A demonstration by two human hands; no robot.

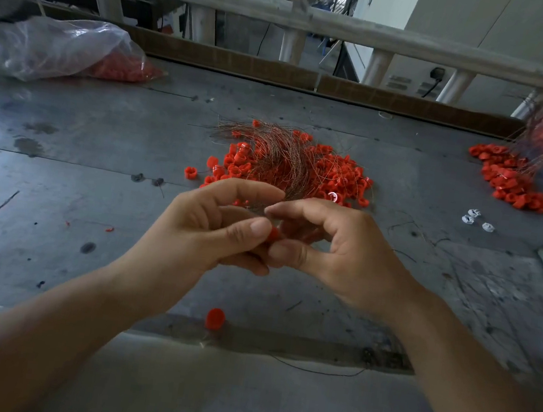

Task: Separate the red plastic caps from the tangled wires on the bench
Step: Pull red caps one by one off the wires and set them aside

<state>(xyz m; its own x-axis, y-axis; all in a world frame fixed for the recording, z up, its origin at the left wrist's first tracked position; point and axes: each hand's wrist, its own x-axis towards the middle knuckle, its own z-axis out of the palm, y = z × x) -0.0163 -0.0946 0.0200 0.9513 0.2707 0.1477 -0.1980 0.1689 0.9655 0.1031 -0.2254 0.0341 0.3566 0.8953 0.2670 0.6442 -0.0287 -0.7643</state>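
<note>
Your left hand and right hand meet above the middle of the surface. Both grips are curled, pinching 1 red cap between the thumb tips. The tangled wires lie straight beyond it, toward the far edge. Any strand on the cap likely runs that way, so draw the cap toward the near edge.

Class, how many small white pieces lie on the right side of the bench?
3, right of the red pile: first piece, second piece just behind it, third piece further right. More may be hidden.
</note>
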